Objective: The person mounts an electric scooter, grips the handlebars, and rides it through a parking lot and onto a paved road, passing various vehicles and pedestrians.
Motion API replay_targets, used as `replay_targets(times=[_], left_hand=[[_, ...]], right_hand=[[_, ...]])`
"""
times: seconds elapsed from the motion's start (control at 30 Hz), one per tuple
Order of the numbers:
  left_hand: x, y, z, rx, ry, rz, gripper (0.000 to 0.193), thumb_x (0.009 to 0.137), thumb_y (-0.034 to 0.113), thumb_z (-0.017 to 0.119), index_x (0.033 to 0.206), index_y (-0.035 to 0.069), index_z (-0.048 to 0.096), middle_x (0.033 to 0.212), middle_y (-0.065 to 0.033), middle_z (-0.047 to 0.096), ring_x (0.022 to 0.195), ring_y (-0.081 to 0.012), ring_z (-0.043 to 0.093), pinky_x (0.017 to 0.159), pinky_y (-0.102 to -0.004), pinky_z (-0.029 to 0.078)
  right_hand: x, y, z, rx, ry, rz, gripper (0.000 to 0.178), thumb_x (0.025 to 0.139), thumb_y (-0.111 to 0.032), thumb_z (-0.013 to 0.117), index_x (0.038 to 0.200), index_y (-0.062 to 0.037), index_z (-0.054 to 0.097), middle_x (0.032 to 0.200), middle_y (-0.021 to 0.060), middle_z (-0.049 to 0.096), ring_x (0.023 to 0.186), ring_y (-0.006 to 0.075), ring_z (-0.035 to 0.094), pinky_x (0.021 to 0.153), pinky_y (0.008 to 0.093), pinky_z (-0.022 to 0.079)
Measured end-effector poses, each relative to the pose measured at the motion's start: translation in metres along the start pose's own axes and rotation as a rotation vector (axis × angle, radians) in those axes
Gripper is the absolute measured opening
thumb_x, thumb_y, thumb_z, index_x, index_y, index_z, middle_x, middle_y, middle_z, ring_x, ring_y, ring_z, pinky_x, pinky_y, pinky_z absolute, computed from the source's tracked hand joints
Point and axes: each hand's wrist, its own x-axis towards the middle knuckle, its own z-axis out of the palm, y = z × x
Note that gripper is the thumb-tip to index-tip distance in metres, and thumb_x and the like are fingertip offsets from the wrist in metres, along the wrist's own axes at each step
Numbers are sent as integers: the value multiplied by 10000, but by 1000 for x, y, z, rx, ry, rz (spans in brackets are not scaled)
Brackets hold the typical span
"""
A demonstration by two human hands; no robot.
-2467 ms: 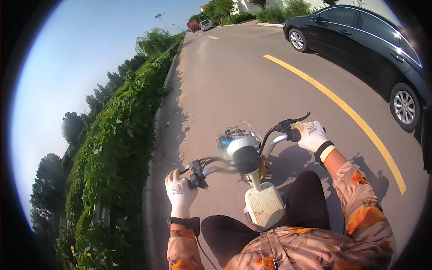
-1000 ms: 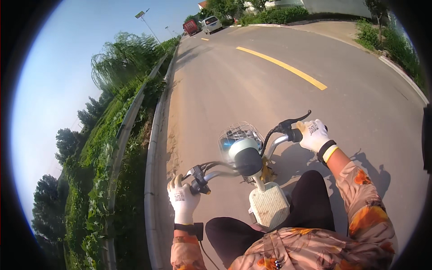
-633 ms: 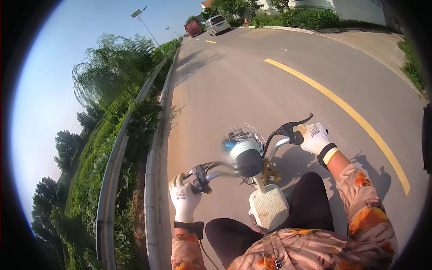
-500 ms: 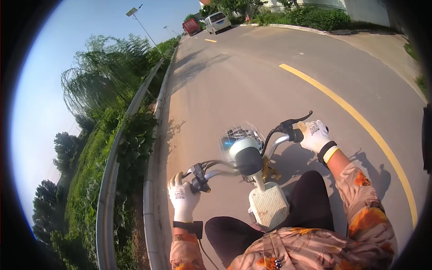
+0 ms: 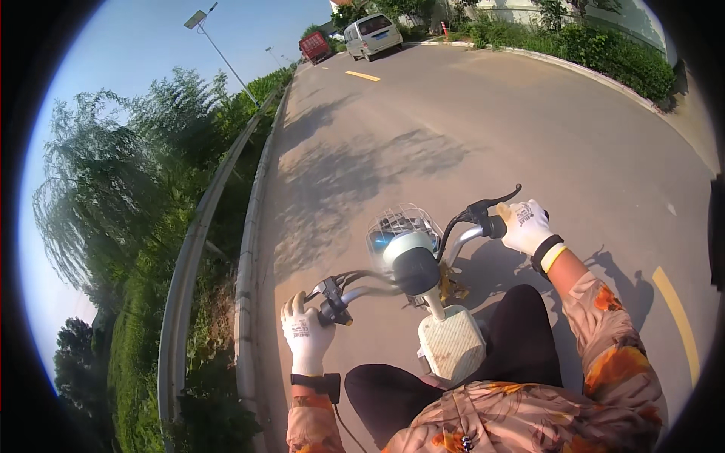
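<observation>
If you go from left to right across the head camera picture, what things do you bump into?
Willow trees → metal guardrail → left hand on its grip → wire basket → right hand on its grip → yellow road line.

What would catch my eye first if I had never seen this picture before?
Two white-gloved hands grip a scooter's handlebars at bottom centre: the left hand on the near grip, the right hand on the far one. A wire basket sits ahead, and a sunlit road runs up toward a parked van, with a guardrail at left.

Small printed labels sit on the backs of both white gloves, at 7 [image 5: 300, 330] and 3 o'clock [image 5: 524, 215].
</observation>
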Motion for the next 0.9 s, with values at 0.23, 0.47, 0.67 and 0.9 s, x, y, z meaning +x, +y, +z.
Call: replay_targets(times=[0.23, 0.47, 0.67, 0.9], left_hand=[[11, 4, 5, -11, 45, 20, 340, 609, 154, 860, 922, 34, 799, 1412, -208, 637, 1336, -428, 550, 1159, -521, 425], [2, 10, -10, -30, -10, -26, 303, 640, 173, 856, 892, 19, 791, 1416, -203, 637, 1336, -428, 548, 1156, -520, 429], [2, 0, 3, -12, 53, 3, 327, 665, 207, 843, 902, -10, 782, 1404, -200, 625, 1352, -437, 527, 1173, -548, 415], [1, 10, -9, -23, -11, -31, 354, 660, 235, 860, 905, -7, 783, 1426, -179, 611, 1371, -425, 513, 1181, -533, 408]], right_hand=[[9, 2, 4, 20, 71, -3, 280, 857, -180, 606, 1102, -130, 731, 976, 122, 792, 981, 332, 759, 902, 457, 531], [-2, 3, -4, -28, 5, -9, 308, 866, -180, 597, 1144, -121, 716, 977, 111, 794, 975, 314, 765, 914, 434, 516], [0, -3, -5, -5, 27, -10, 297, 862, -189, 610, 1131, -119, 716, 964, 109, 795, 977, 314, 764, 920, 442, 503], [-5, 3, -2, 18, 79, -8, 293, 841, -177, 624, 1117, -130, 713, 932, 108, 792, 947, 324, 763, 911, 437, 498]])
